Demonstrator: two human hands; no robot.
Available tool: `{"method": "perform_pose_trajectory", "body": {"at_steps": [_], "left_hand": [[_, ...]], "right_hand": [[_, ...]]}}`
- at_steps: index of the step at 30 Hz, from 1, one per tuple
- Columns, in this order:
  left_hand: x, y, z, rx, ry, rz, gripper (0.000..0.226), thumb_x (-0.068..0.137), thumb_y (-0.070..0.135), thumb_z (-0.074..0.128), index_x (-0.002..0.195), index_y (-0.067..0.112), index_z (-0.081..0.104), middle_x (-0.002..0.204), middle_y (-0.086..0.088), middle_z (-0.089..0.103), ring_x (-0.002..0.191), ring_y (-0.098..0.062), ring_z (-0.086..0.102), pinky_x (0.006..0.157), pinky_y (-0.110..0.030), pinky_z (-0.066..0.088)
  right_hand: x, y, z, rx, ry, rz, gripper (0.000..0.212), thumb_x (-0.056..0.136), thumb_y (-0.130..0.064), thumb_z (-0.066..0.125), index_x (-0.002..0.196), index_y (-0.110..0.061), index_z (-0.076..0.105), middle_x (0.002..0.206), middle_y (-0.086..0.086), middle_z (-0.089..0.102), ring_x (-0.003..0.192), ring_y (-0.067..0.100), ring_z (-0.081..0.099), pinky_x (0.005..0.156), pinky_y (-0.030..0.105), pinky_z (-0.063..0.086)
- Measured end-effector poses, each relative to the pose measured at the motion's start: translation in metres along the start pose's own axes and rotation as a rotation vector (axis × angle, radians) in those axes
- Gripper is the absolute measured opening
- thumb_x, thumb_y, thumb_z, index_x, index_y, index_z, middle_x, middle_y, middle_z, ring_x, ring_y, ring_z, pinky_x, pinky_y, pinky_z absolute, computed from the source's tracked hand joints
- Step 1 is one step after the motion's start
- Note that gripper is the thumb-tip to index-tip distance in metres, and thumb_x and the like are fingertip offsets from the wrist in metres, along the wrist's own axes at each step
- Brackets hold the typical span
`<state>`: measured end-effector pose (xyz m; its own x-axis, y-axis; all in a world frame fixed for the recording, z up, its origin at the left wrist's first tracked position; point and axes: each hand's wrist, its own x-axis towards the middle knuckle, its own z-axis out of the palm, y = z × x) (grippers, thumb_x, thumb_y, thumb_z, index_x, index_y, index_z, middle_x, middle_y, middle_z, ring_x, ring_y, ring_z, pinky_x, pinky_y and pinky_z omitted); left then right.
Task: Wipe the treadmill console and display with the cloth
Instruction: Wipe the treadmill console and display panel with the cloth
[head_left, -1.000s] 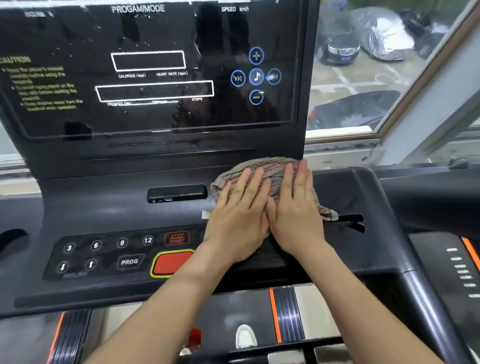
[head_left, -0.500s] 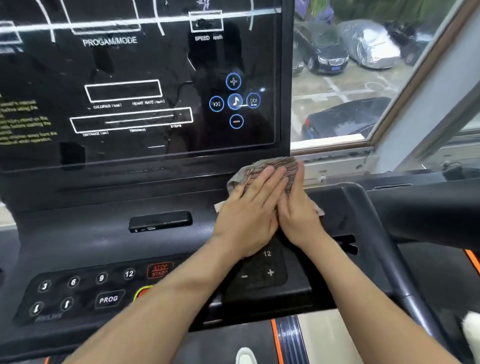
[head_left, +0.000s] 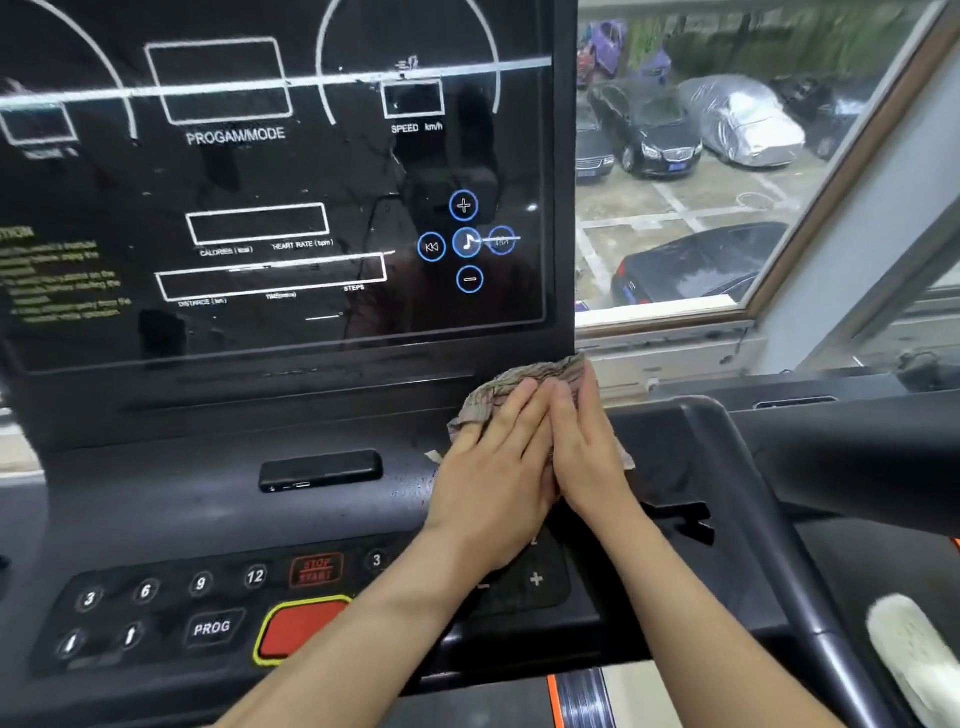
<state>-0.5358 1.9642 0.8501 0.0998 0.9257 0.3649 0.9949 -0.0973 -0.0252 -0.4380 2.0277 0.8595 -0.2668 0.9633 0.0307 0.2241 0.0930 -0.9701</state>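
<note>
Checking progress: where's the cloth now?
Head view, right of centre: the cloth lies on the console below the lower right corner of the display, under the left hand and right hand.

Left hand and right hand, flat on the cloth, have pushed it up the console, away from the buttons. Cloth's far edge now at the display's lower right corner, possibly touching. Plus-minus keypad now uncovered beside the left wrist.

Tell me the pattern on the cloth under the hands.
The cloth has thin brownish-grey stripes on a pale ground; the head view shows it best.
</note>
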Motion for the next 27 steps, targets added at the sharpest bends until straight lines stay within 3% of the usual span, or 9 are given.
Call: {"method": "perform_pose_trajectory", "body": {"at_steps": [4,7,9,12,14,20,22,25,27], "left_hand": [[0.042,-0.003,-0.013,0.074,0.074,-0.056,0.067,0.092,0.035,0.031,0.151,0.006,0.02,0.159,-0.002,0.016,0.147,-0.018,0.013,0.101,-0.036,0.033],[0.079,-0.023,-0.041,0.151,0.148,-0.061,0.066,0.094,0.037,0.036,0.151,0.007,0.022,0.159,-0.004,0.025,0.147,-0.019,0.018,0.099,-0.037,0.028],[0.1,-0.036,-0.057,0.172,0.203,-0.067,0.067,0.095,0.038,0.037,0.151,0.007,0.021,0.159,-0.004,0.025,0.147,-0.019,0.019,0.103,-0.04,0.028],[0.12,-0.043,-0.07,0.172,0.204,-0.075,0.066,0.097,0.039,0.035,0.153,0.008,0.018,0.161,-0.004,0.019,0.148,-0.02,0.013,0.11,-0.044,0.028],[0.113,-0.043,-0.064,0.158,0.195,-0.057,0.065,0.098,0.038,0.033,0.154,0.01,0.016,0.162,-0.004,0.012,0.149,-0.021,0.008,0.11,-0.046,0.028],[0.061,-0.045,-0.035,0.145,0.114,0.098,0.059,0.096,0.037,0.036,0.151,0.016,0.031,0.161,-0.003,0.015,0.149,-0.021,0.013,0.106,-0.044,0.037],[0.061,-0.051,-0.037,0.164,0.135,0.124,0.058,0.096,0.036,0.039,0.15,0.017,0.033,0.161,-0.001,0.018,0.148,-0.019,0.016,0.107,-0.041,0.036],[0.079,-0.056,-0.048,0.167,0.205,0.107,0.059,0.097,0.038,0.038,0.151,0.016,0.031,0.16,0.001,0.022,0.147,-0.017,0.018,0.112,-0.038,0.03],[0.102,-0.062,-0.063,0.157,0.261,0.064,0.059,0.098,0.04,0.034,0.151,0.015,0.03,0.16,0.0,0.022,0.147,-0.017,0.018,0.113,-0.04,0.026]], "right_hand": [[0.042,-0.036,0.0,0.091,0.04,-0.122,0.048,0.104,-0.038,0.033,0.151,-0.029,0.024,0.14,-0.011,0.047,0.123,-0.008,0.045,0.108,0.017,0.033],[0.078,-0.073,-0.001,0.078,0.084,-0.258,0.051,0.102,-0.038,0.032,0.149,-0.02,0.027,0.144,-0.001,0.047,0.13,0.006,0.045,0.113,0.034,0.034],[0.099,-0.099,-0.001,0.068,0.109,-0.302,0.05,0.102,-0.039,0.032,0.148,-0.021,0.03,0.14,0.001,0.051,0.127,0.01,0.048,0.111,0.037,0.036],[0.115,-0.12,-0.003,0.119,0.147,-0.34,0.04,0.105,-0.034,0.033,0.142,-0.022,0.04,0.125,-0.007,0.06,0.113,-0.003,0.054,0.101,0.018,0.04],[0.105,-0.111,-0.002,0.108,0.144,-0.322,0.037,0.106,-0.034,0.029,0.136,-0.021,0.045,0.117,-0.017,0.059,0.104,-0.018,0.051,0.092,0.004,0.036],[0.054,-0.047,-0.002,0.117,0.039,-0.25,0.034,0.105,-0.027,0.027,0.137,-0.026,0.037,0.123,-0.031,0.047,0.114,-0.023,0.043,0.094,0.0,0.028],[0.059,-0.048,-0.001,0.098,0.041,-0.247,0.033,0.105,-0.029,0.028,0.137,-0.025,0.038,0.123,-0.029,0.048,0.113,-0.023,0.044,0.095,0.001,0.029],[0.081,-0.071,0.0,0.052,0.1,-0.292,0.051,0.099,-0.048,0.029,0.138,-0.017,0.042,0.126,-0.009,0.058,0.119,-0.001,0.051,0.103,0.02,0.037],[0.102,-0.101,-0.002,0.048,0.124,-0.34,0.044,0.1,-0.042,0.03,0.131,-0.014,0.046,0.115,-0.007,0.061,0.11,0.002,0.055,0.099,0.025,0.042]]}}
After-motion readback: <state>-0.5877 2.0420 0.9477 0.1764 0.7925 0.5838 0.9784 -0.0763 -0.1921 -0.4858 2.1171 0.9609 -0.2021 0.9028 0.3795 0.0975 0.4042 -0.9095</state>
